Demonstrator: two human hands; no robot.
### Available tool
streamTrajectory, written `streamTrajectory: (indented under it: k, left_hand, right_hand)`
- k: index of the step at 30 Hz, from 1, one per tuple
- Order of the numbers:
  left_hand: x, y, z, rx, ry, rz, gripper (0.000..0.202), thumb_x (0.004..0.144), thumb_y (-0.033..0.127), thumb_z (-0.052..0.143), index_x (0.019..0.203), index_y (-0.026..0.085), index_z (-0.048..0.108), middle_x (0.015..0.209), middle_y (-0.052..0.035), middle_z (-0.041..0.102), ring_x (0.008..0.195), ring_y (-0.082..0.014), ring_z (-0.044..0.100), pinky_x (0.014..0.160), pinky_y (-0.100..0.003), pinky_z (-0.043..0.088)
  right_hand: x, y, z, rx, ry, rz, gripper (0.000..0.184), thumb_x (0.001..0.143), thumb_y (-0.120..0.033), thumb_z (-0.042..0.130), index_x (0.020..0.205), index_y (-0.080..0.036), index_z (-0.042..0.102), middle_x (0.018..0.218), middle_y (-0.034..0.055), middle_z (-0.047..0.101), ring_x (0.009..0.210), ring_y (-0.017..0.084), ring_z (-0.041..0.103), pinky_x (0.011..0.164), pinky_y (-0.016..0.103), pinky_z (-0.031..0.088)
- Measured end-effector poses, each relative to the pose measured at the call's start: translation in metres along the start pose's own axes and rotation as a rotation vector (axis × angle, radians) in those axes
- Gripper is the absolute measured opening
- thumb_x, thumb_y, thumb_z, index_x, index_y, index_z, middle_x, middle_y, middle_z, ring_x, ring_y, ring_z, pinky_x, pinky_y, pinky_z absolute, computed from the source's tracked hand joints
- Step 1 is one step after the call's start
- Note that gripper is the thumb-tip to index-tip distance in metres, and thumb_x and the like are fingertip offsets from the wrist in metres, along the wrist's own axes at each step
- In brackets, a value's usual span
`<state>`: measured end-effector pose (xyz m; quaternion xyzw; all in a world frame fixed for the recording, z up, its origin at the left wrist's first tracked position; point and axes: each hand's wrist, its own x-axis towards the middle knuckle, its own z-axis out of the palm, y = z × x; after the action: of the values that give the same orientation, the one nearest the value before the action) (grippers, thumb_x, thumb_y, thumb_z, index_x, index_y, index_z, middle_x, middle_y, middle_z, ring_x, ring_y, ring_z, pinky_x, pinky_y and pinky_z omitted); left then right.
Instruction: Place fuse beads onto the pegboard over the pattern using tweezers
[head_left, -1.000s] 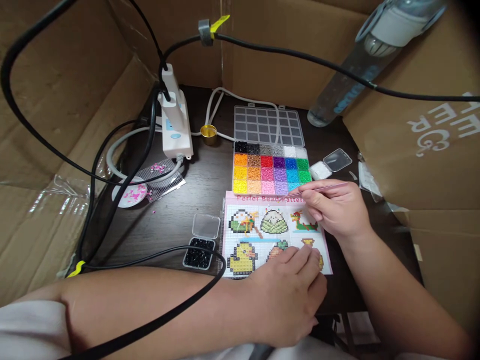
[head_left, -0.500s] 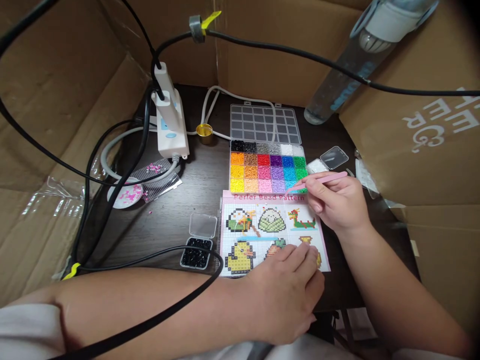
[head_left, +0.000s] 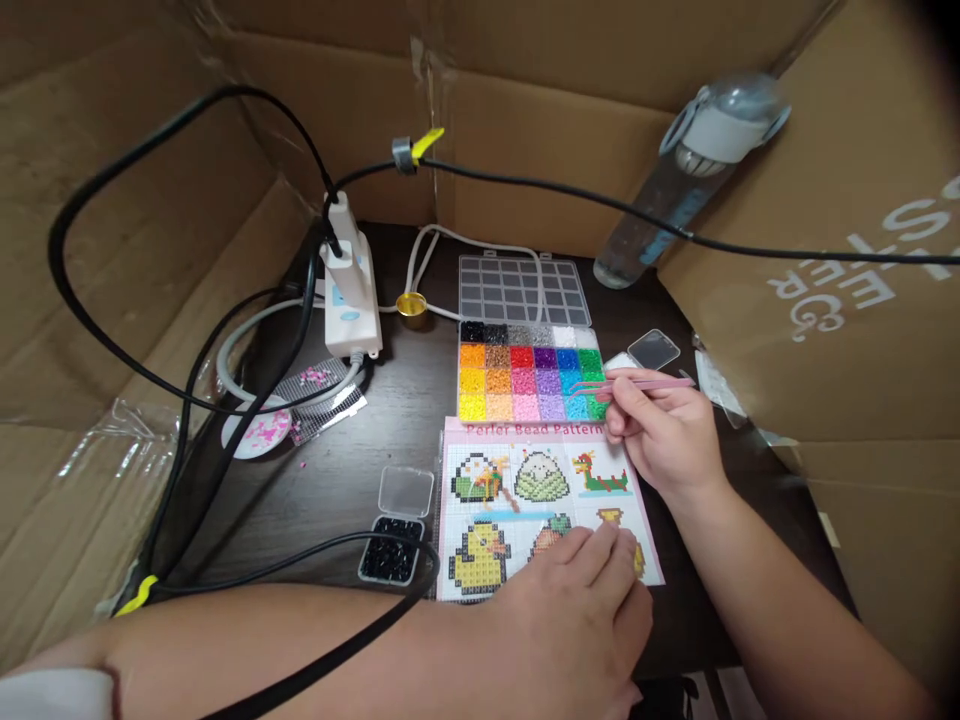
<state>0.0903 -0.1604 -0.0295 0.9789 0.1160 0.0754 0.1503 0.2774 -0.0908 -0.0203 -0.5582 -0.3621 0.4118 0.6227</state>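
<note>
My right hand (head_left: 667, 430) grips pink tweezers (head_left: 645, 384), whose tips are over the blue and purple compartments of a bead box (head_left: 459, 375) holding small beads sorted by color. Below the box lies a sheet of bead patterns (head_left: 652, 550) under a clear pegboard, with a duck, a dragon and other pictures. Across its lower right rests my left hand (head_left: 574, 610), fingers stretched out over the carrot picture. Whether anything is under the palm is hidden. Left of the sheet stands a small clear box of black beads (head_left: 391, 550), its lid folded back.
Black cables (head_left: 262, 395) loop across the left side and over my left forearm. A white power strip (head_left: 352, 320), a gold cup (head_left: 411, 308) and a white dish of pink pieces (head_left: 256, 428) stand leftward. A water bottle (head_left: 652, 225) leans against the cardboard wall (head_left: 517, 150).
The view has tilted up, so everything sits lower in the picture. My right hand has moved the tweezer tips from the sheet's top edge to over the bead compartments. My left hand stays on the sheet.
</note>
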Motion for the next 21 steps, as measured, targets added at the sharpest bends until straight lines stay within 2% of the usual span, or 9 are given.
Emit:
streamTrajectory:
  k: [7, 13, 17, 21]
  left_hand:
    - [0.0, -0.006, 0.015, 0.09, 0.045, 0.056, 0.066, 0.086, 0.063, 0.05, 0.129, 0.013, 0.05, 0.146, -0.0181, 0.041, 0.132, -0.033, 0.04, 0.1, -0.042, 0.041]
    - [-0.004, -0.005, 0.034, 0.134, 0.137, 0.009, 0.058, 0.094, 0.061, 0.032, 0.125, 0.017, 0.054, 0.146, -0.0138, 0.043, 0.126, -0.0305, 0.046, 0.094, -0.044, 0.046]
    - [-0.004, -0.009, 0.029, 0.135, 0.123, 0.051, 0.06, 0.093, 0.06, 0.036, 0.126, 0.013, 0.052, 0.145, -0.0172, 0.044, 0.128, -0.0329, 0.045, 0.095, -0.045, 0.046]
    - [-0.002, -0.011, 0.018, 0.098, 0.06, 0.08, 0.068, 0.087, 0.065, 0.045, 0.128, 0.011, 0.05, 0.145, -0.0213, 0.042, 0.128, -0.0365, 0.045, 0.094, -0.048, 0.047]
  right_hand:
    - [0.0, 0.006, 0.004, -0.084, 0.023, -0.032, 0.02, 0.077, -0.033, 0.078, 0.089, -0.017, 0.074, 0.063, 0.0019, 0.066, 0.051, 0.011, 0.059, 0.044, 0.023, 0.049]
    - [0.007, -0.017, 0.019, -0.147, 0.096, -0.095, 0.022, 0.075, -0.032, 0.078, 0.092, -0.018, 0.075, 0.064, 0.0016, 0.069, 0.051, 0.01, 0.061, 0.05, 0.022, 0.053]
    - [0.013, -0.03, 0.038, -0.149, 0.047, -0.039, 0.027, 0.071, -0.032, 0.081, 0.091, -0.015, 0.074, 0.067, 0.0041, 0.072, 0.053, 0.013, 0.066, 0.056, 0.027, 0.058]
    - [0.014, -0.018, 0.056, -0.093, 0.02, -0.057, 0.024, 0.074, -0.032, 0.076, 0.09, -0.014, 0.073, 0.064, 0.0034, 0.071, 0.053, 0.014, 0.065, 0.058, 0.03, 0.059]
